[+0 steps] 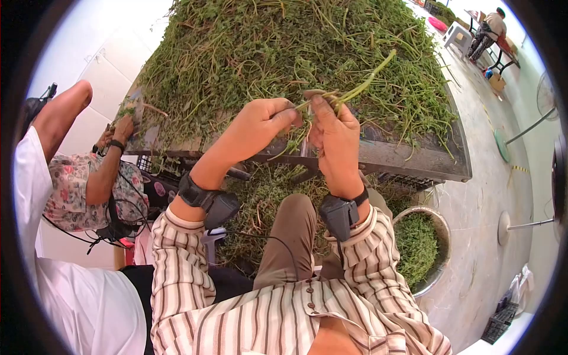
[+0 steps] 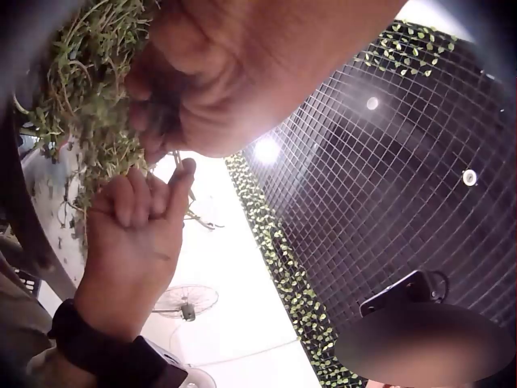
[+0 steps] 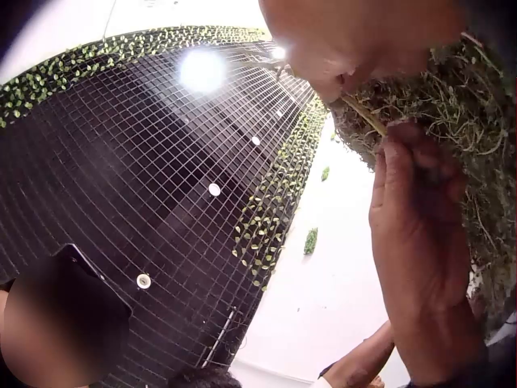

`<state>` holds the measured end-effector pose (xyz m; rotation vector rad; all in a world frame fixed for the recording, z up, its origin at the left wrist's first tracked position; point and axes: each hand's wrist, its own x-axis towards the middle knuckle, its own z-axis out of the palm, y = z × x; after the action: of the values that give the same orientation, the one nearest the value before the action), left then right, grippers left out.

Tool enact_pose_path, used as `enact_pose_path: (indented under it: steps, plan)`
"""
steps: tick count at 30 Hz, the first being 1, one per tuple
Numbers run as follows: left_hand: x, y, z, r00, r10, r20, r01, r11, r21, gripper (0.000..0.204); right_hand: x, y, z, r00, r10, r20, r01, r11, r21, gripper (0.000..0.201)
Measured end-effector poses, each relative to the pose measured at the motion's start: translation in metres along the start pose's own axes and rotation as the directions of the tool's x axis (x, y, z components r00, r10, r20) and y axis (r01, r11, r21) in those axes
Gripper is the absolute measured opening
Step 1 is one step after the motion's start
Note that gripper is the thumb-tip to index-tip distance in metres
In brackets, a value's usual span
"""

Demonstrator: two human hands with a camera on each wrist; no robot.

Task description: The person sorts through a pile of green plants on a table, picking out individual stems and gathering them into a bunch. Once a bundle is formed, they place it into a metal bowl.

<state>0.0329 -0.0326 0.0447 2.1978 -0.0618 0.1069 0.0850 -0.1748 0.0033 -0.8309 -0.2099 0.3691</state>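
Note:
Over the near edge of the table, both hands meet at a small bunch of green plant stems (image 1: 368,78). The thick pale ends of the stems point up and to the right, past the right fingers. My left hand (image 1: 257,127) pinches the left end between thumb and curled forefinger. My right hand (image 1: 338,139) grips the stems a short way to the right. In the right wrist view, a thin stem (image 3: 365,115) spans the two hands. Behind the hands lies a big heap of leafy green stems (image 1: 266,53) on the dark table (image 1: 408,163).
Below right stands a round tub (image 1: 445,236) of green sprigs. More plant trimmings (image 1: 254,207) lie under the table. At the left, another person's hand (image 1: 123,127) is at the table edge. Standing fans (image 1: 503,228) line the right wall, and a person (image 1: 488,32) sits far back.

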Motion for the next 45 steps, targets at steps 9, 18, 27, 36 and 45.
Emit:
enact_pose_path:
  steps: [9, 18, 27, 36, 45]
  plan:
    - [0.004, 0.0, 0.006, 1.0, -0.011, -0.004, 0.011, 0.998, -0.066, 0.024, 0.004, 0.002, -0.002, 0.996, 0.038, 0.086, -0.036, 0.999, -0.028, 0.021]
    - [0.006, 0.008, 0.013, 0.996, 0.078, 0.033, -0.067, 0.963, -0.26, 0.024, 0.003, 0.003, 0.004, 0.992, 0.118, 0.051, -0.128, 0.929, 0.346, 0.023]
    - [0.002, -0.017, 0.008, 0.983, 0.102, 0.15, -0.053, 0.952, -0.301, 0.022, 0.008, 0.014, -0.008, 0.951, 0.219, 0.219, -0.292, 0.87, 0.396, 0.027]
    - [-0.007, -0.047, 0.001, 0.995, 0.082, -0.063, -0.082, 0.997, 0.006, 0.021, 0.014, -0.005, -0.025, 0.987, 0.127, 0.101, -0.162, 0.824, 0.542, 0.024]
    - [0.005, -0.048, 0.037, 0.983, 0.149, -0.112, -0.072, 0.858, 0.508, 0.029, 0.014, -0.002, -0.026, 0.991, 0.104, 0.083, -0.13, 0.883, 0.45, 0.022]
